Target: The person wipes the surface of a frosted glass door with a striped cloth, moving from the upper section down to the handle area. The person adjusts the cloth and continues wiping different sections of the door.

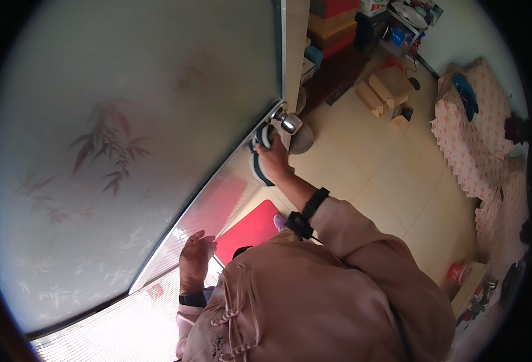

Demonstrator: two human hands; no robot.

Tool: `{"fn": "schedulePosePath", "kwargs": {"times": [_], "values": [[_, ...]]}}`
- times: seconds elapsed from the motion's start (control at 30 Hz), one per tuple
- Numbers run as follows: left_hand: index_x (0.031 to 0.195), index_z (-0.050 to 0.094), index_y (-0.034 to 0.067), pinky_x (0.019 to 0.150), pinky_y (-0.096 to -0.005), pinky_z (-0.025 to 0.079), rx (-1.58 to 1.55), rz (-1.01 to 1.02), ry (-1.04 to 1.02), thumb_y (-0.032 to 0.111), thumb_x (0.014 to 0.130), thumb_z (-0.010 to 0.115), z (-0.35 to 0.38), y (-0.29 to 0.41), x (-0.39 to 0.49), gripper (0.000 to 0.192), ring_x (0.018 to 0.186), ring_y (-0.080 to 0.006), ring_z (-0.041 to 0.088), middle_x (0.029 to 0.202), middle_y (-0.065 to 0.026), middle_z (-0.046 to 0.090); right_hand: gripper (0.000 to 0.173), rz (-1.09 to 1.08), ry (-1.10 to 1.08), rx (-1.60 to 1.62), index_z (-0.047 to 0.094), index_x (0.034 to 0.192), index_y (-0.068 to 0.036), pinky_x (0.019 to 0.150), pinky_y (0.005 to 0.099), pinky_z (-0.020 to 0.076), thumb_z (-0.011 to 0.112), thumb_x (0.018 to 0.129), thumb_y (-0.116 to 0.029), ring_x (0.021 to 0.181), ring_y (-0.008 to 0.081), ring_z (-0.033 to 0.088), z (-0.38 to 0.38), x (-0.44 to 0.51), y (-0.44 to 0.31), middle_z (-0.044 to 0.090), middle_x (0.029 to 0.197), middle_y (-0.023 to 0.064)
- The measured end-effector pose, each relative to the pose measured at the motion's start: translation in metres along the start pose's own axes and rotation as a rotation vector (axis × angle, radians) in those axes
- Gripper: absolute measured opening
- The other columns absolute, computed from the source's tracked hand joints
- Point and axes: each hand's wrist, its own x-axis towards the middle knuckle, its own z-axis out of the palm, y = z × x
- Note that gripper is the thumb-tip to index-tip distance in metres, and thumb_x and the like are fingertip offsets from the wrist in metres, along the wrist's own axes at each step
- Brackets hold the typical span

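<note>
My right hand [274,158] grips a dark green and white padded item [261,158]; its exact kind is hard to tell. That item is at the edge of a door with a frosted glass pane [89,68], just below a shiny metal doorknob [288,122]. A bamboo-leaf pattern decorates the glass. Lower on the left, my left hand [195,258] is raised near the door's bottom part, fingers apart and holding nothing. Both wrists wear black bands.
Under me a red mat [247,228] lies on the tiled floor [361,181]. Cardboard boxes [388,88] sit farther off, before a cluttered small table [406,31]. Furniture under a pink patterned cover [469,135] lines the right wall. A red tub [458,273] is at the lower right.
</note>
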Motion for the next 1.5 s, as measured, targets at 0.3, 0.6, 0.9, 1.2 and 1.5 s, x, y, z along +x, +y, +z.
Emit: {"fn": "schedulePosePath", "kwargs": {"times": [0.3, 0.6, 0.9, 1.2, 1.5], "values": [[0.117, 0.053, 0.001, 0.084, -0.0367, 0.051, 0.015, 0.041, 0.034, 0.015, 0.087, 0.06, -0.027, 0.021, -0.017, 0.034, 0.092, -0.028, 0.062, 0.103, -0.0195, 0.064, 0.038, 0.071, -0.411, -0.142, 0.057, 0.105, 0.001, 0.082, 0.0465, 0.0475, 0.066, 0.076, -0.022, 0.093, 0.0403, 0.061, 0.039, -0.074, -0.008, 0.065, 0.093, 0.024], [0.117, 0.057, 0.0, 0.096, -0.0403, 0.045, -0.056, 0.145, 0.144, 0.022, 0.092, 0.053, -0.065, 0.049, -0.035, 0.033, 0.109, -0.0312, 0.056, 0.119, -0.0206, 0.059, 0.032, 0.031, 0.243, -0.127, 0.052, 0.1, -0.002, 0.075, 0.0463, 0.0478, 0.067, 0.075, -0.014, 0.088, 0.0389, 0.062, 0.013, 0.01, -0.022, 0.064, 0.089, 0.0207], [0.114, 0.053, -0.012, 0.106, -0.0478, 0.036, -0.216, 0.109, 0.068, 0.018, 0.087, 0.057, -0.072, 0.074, -0.048, 0.041, 0.121, -0.0391, 0.047, 0.123, -0.0288, 0.053, 0.026, -0.019, -0.216, -0.297, 0.054, 0.093, -0.006, 0.073, 0.0491, 0.0471, 0.067, 0.072, -0.015, 0.085, 0.0398, 0.06, 0.045, -0.082, -0.032, 0.063, 0.088, 0.0176], [0.117, 0.046, -0.016, 0.107, -0.0492, 0.035, -0.252, 0.079, 0.054, 0.021, 0.085, 0.061, -0.07, 0.08, -0.049, 0.051, 0.123, -0.0411, 0.045, 0.126, -0.0319, 0.049, 0.026, -0.003, 0.271, -0.239, 0.055, 0.095, -0.004, 0.073, 0.0509, 0.0473, 0.065, 0.073, -0.014, 0.086, 0.0415, 0.06, 0.019, 0.009, -0.04, 0.062, 0.091, 0.0201], [0.117, 0.045, -0.016, 0.106, -0.0476, 0.036, -0.213, 0.061, 0.042, 0.026, 0.082, 0.065, -0.068, 0.083, -0.047, 0.059, 0.123, -0.0395, 0.046, 0.127, -0.0322, 0.048, 0.022, 0.014, 0.0, -0.146, 0.054, 0.09, -0.003, 0.076, 0.0498, 0.0456, 0.064, 0.074, -0.012, 0.087, 0.0416, 0.059, 0.036, -0.057, -0.043, 0.061, 0.085, 0.0212]]}}
